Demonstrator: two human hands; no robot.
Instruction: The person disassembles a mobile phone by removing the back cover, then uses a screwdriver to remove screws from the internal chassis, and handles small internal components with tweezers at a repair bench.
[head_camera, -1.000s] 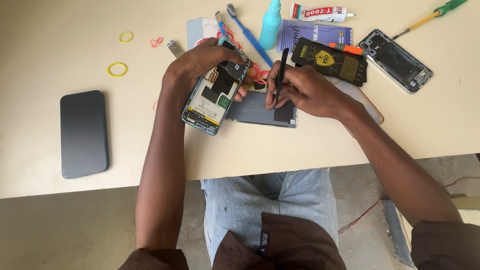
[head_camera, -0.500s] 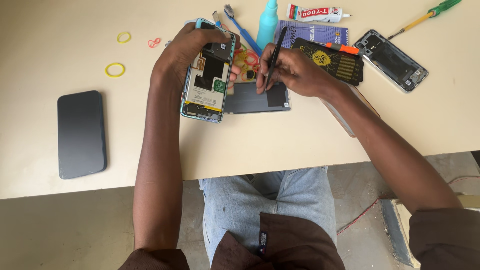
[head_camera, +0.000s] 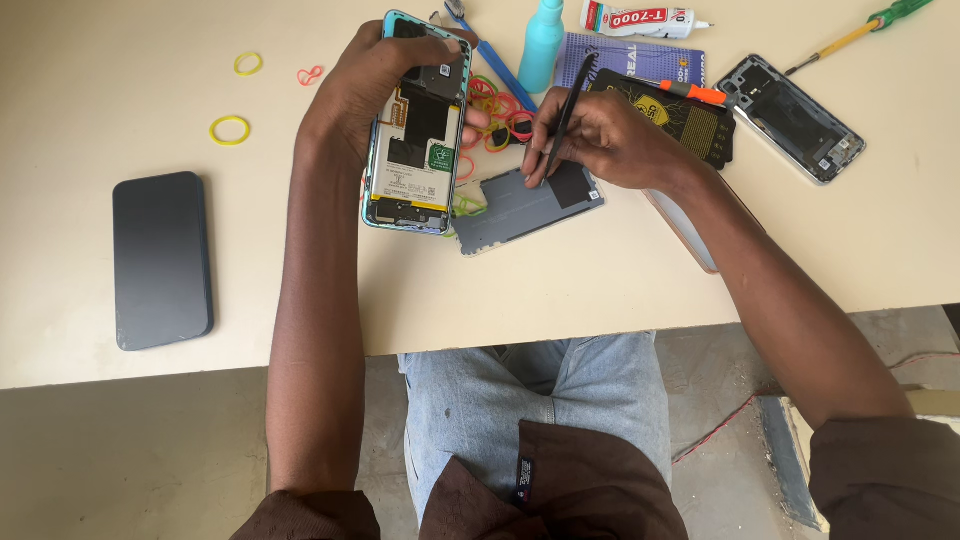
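Left hand (head_camera: 375, 85), upper centre of the frame: closed around the opened phone (head_camera: 418, 125), back off, board and battery showing, now lifted nearer the top edge than a second ago. Right hand (head_camera: 600, 135), just right of it: pinched on black tweezers (head_camera: 567, 112), tips now down on the grey back cover (head_camera: 525, 205) lying flat at centre, no longer hovering. Beyond: loose rubber bands (head_camera: 495, 105), teal bottle (head_camera: 542, 45), glue tube (head_camera: 640, 17), second open phone (head_camera: 792, 118) upper right, dark phone (head_camera: 162, 260) far left on the table (head_camera: 600, 290).
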